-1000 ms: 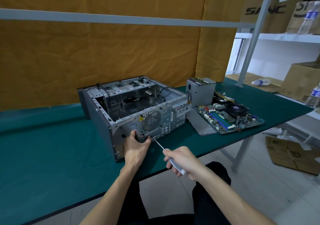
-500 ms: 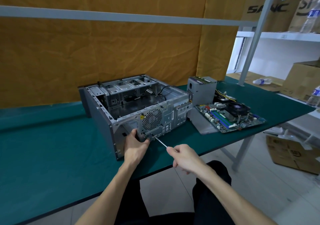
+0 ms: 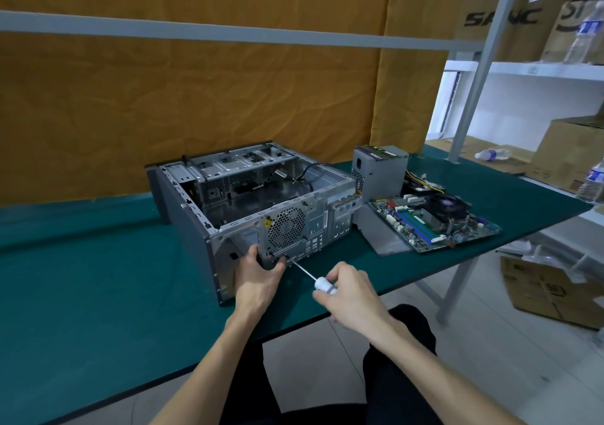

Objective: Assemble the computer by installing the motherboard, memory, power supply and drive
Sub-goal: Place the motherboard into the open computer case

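A box (image 3: 500,16) on the shelf reads "SANC"; other labels are too blurred to read. The open case (image 3: 261,202) lies on the green surface (image 3: 81,277), with the power supply (image 3: 379,173) and motherboard (image 3: 434,222) beside it on its right. The left hand (image 3: 258,277) grips the case's rear lower edge, hiding it. The right hand (image 3: 353,294) pinches the screwdriver (image 3: 307,274), tip at the rear panel.
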